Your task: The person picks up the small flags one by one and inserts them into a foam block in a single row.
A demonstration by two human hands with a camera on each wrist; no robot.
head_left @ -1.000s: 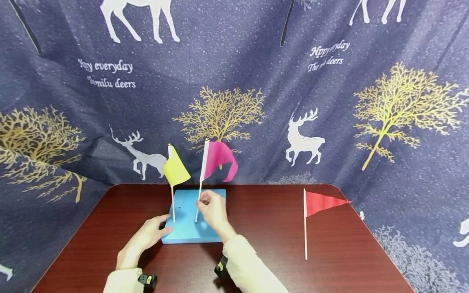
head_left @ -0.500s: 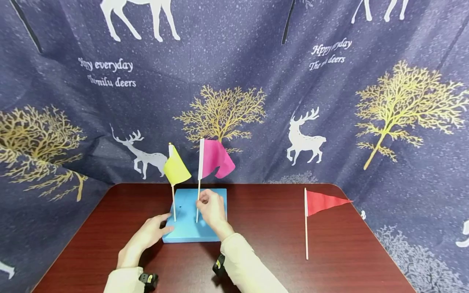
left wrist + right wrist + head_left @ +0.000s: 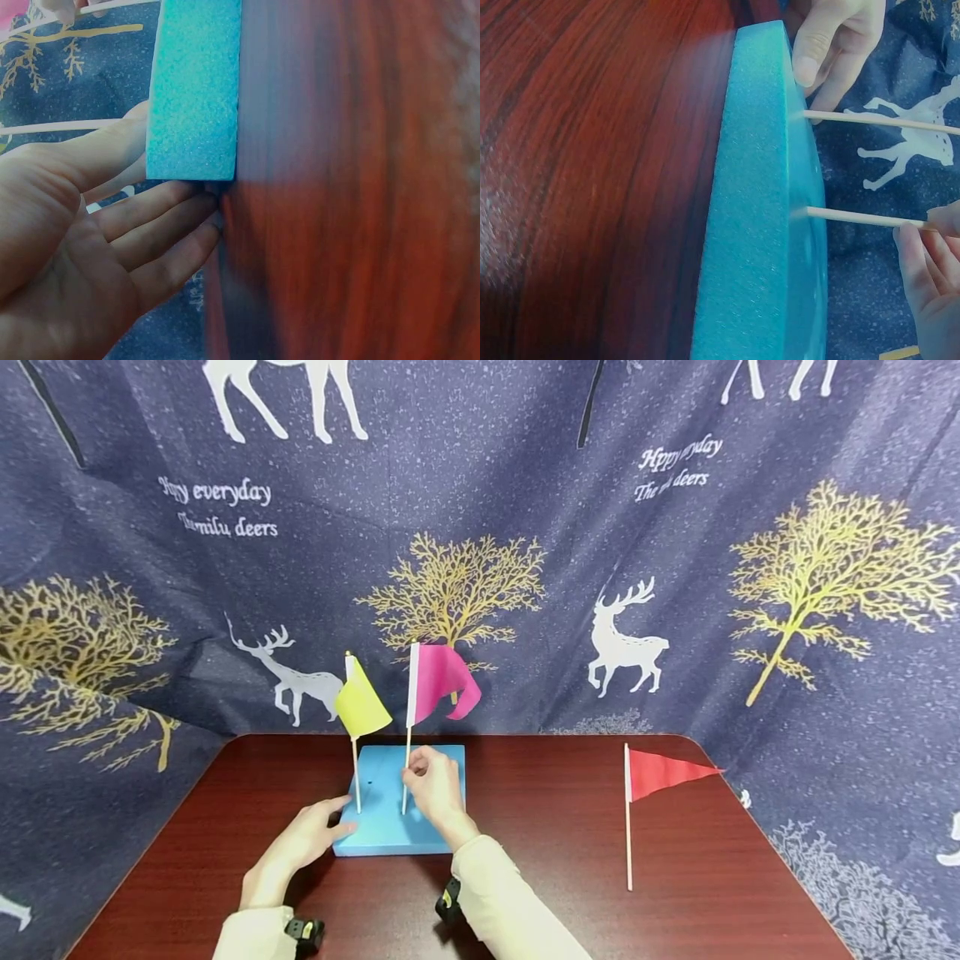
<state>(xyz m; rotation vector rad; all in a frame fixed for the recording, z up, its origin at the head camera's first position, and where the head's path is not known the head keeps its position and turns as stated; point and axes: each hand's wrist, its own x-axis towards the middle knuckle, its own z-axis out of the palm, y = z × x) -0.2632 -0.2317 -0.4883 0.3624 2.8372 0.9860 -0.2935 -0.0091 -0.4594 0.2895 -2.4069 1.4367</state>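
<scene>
Here's the right hand (image 3: 437, 783), thumb and fingertips pinching the pink flag's (image 3: 438, 683) stick, its foot meeting the block (image 3: 386, 837) toward the table's (image 3: 551, 827) far edge. The left hand (image 3: 303, 839), fingers loosely extended, touches the block's left edge; should it slacken, a sideways push could shift everything. In the block: yellow flag (image 3: 363, 706) and pink, depth unclear, one hole (image 3: 370, 782) bare. Red flag (image 3: 663, 774) lies by the table's right edge.

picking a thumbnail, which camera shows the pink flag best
The head view: the pink flag shows its cloth and most of its stick. The right wrist view has only bare stick, pinched by the right hand; the left wrist view, a pink corner patch and some stick.
</scene>
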